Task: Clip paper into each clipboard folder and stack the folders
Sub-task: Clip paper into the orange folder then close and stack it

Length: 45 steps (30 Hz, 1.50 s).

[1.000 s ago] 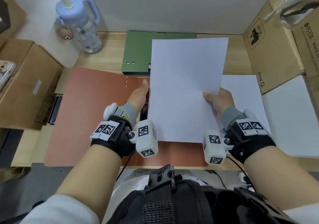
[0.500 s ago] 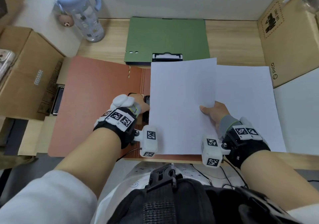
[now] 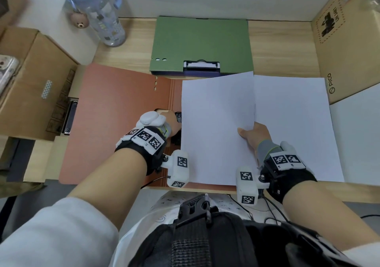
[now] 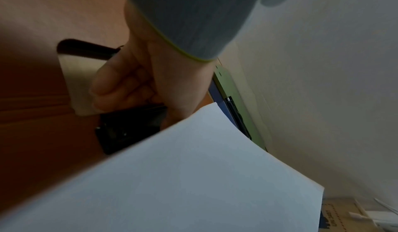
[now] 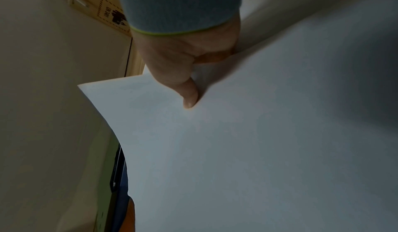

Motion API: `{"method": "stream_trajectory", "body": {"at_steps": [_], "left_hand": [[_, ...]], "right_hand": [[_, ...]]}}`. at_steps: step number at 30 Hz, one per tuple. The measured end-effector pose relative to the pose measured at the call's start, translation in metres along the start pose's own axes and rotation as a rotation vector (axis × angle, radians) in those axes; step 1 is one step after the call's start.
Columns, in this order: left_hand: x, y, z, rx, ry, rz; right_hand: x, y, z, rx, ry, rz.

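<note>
An orange clipboard folder (image 3: 115,112) lies open on the desk in front of me. My left hand (image 3: 171,123) is at its black clip (image 3: 178,117) near the spine. In the left wrist view the curled fingers (image 4: 120,85) grip the clip (image 4: 129,126) and its silver lever (image 4: 79,82). My right hand (image 3: 251,135) pinches a white sheet (image 3: 218,123) by its right edge, thumb (image 5: 189,97) on top, and holds it over the folder's right half. A green folder (image 3: 201,44) lies shut on a dark blue one at the back.
A stack of white paper (image 3: 294,127) lies right of the folder. Cardboard boxes stand at the left (image 3: 30,86) and right (image 3: 345,46). A blue water bottle (image 3: 98,14) is at the back left, and a phone (image 3: 6,71) lies on the left box.
My left hand let go of the sheet's left edge and moved down onto the folder's clip. The right hand brought the sheet lower and nearer, over the folder's right half.
</note>
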<state>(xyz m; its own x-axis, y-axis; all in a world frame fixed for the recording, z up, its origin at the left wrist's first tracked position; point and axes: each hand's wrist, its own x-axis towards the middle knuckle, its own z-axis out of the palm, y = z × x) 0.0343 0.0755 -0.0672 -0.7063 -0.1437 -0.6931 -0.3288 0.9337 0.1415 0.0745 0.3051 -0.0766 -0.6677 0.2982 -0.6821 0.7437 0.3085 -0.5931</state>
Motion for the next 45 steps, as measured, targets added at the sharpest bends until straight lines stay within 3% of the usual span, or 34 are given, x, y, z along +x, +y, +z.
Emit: {"method": "stream_trajectory", "body": {"at_steps": [6,10,14,31,40,45], "left_hand": [[-0.001,-0.007,-0.002,-0.026,-0.037,0.072],[-0.005,-0.013,-0.011,-0.269,-0.252,0.056],[-0.006,-0.013,-0.01,-0.406,-0.326,-0.033],[-0.006,-0.014,-0.009,-0.364,-0.258,0.002],[-0.012,-0.008,-0.01,-0.193,-0.235,-0.016],[-0.011,-0.005,-0.008,-0.107,-0.152,-0.011]], "right_hand": [[0.001,0.001,0.001,-0.03,0.01,-0.014],[0.002,0.001,0.002,-0.051,0.01,-0.016],[0.001,0.001,0.003,-0.061,0.017,-0.014],[-0.003,0.001,0.013,-0.047,0.008,-0.014],[-0.003,0.0,0.014,-0.06,0.014,-0.009],[-0.004,0.0,0.014,-0.056,0.014,-0.006]]}}
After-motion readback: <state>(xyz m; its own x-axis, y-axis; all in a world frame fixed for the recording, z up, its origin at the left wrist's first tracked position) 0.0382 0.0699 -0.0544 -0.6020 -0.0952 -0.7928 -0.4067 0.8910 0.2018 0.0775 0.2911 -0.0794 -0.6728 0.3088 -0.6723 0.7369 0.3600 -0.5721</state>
